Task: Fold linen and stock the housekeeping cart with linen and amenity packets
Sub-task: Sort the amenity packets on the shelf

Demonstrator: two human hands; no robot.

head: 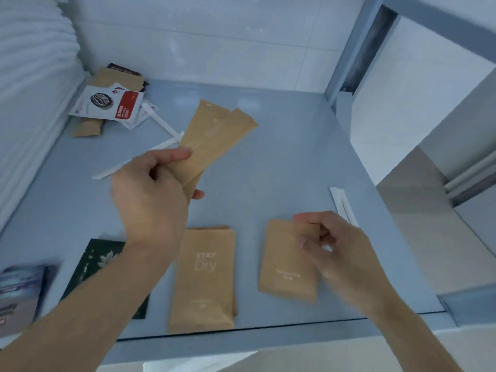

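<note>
My left hand (pixel 153 194) holds two long kraft-paper packets (pixel 214 135) fanned out above the grey-blue cart shelf (pixel 295 162). My right hand (pixel 338 251) pinches the upper right corner of a short kraft packet (pixel 284 267) that lies on the shelf near the front. Between the hands a "Stay Dry" kraft packet (pixel 206 277) rests on top of another one. A stack of white folded linen (pixel 29 89) fills the left side.
A loose pile of coffee sachets and kraft packets (pixel 107 103) sits at the back left corner, with thin white sticks (pixel 161 122) nearby. A dark floral packet (pixel 99 264) and a blue box (pixel 18 291) lie front left. A white wrapped stick (pixel 342 202) lies right. The cart post (pixel 357 49) stands back right.
</note>
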